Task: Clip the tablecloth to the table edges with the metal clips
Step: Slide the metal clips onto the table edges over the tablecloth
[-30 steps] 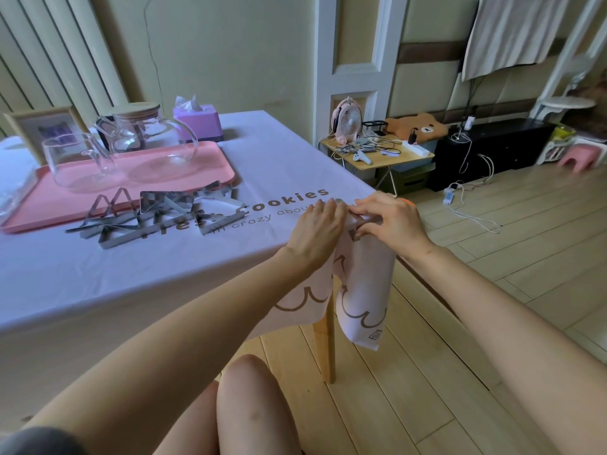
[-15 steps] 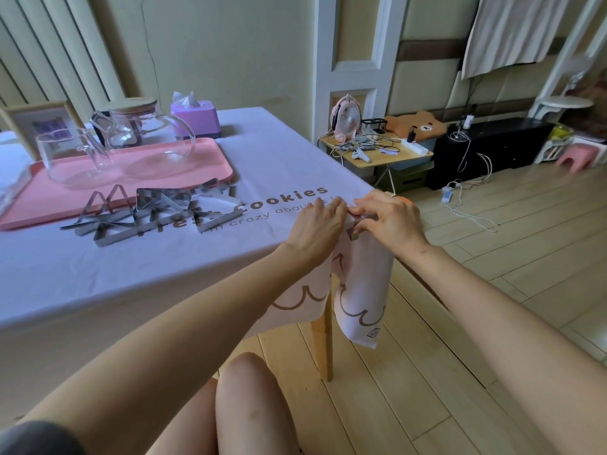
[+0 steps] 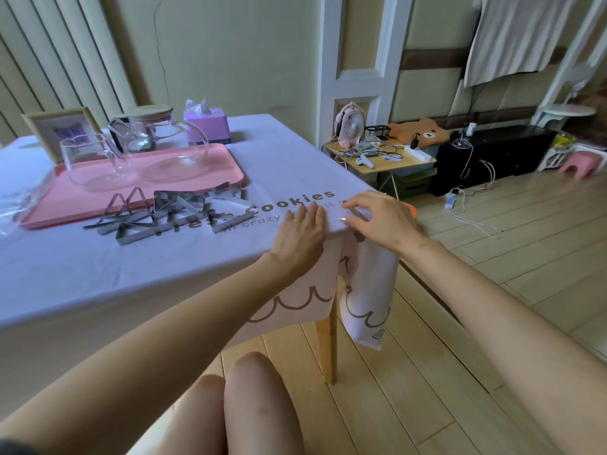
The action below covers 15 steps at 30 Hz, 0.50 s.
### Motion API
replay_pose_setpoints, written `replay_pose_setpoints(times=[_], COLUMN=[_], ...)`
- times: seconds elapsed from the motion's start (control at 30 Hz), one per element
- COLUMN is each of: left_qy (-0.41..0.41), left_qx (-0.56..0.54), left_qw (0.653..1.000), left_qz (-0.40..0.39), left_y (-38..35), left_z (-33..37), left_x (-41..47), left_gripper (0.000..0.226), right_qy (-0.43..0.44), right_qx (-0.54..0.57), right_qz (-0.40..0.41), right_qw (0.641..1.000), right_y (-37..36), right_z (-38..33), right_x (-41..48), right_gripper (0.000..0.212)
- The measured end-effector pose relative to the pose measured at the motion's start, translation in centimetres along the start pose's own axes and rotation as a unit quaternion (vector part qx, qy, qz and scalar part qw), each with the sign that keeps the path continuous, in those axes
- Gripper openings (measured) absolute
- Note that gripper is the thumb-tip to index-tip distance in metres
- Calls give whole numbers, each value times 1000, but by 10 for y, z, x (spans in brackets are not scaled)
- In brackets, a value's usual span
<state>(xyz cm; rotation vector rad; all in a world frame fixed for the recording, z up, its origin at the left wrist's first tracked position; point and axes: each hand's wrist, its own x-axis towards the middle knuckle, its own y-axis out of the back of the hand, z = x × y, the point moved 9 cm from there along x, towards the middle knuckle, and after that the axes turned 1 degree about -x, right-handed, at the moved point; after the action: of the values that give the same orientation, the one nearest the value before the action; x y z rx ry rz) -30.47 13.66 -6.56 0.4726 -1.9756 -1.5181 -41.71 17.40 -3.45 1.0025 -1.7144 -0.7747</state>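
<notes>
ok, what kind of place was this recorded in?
Most likely a lived-in home room: a printed tablecloth with a glass teapot on a pink tray, a cluttered low side table with a small fan, and wood-plank floor.

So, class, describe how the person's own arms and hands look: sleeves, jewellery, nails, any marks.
The left forearm and right forearm are bare: no sleeve, watch or bracelet shows. The left hand shows no ring. The right hand has long, pale, pointed nails and a small dark mark near the wrist. Dark grey fabric at the bottom left corner may be a sleeve.
</notes>
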Motion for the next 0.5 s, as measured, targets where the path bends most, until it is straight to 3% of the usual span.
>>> replay_pose_setpoints(times=[0.13, 0.33, 0.5], left_qy=[14, -18, -17], left_qx=[-5, -57, -57], left_qw=[1000, 993, 993], left_qz=[-7, 106, 97], left_y=[0, 14, 21], left_z=[-26, -56, -77], left_x=[-25, -70, -94], left_gripper=[63, 46, 51], right_qy=[30, 70, 79], right_qx=[42, 92, 37], right_qz=[-8, -75, -133], right_qw=[999, 991, 987], right_y=[-18, -57, -81], right_z=[-46, -129, -173], right_x=[18, 46, 56], right_gripper=[24, 22, 26])
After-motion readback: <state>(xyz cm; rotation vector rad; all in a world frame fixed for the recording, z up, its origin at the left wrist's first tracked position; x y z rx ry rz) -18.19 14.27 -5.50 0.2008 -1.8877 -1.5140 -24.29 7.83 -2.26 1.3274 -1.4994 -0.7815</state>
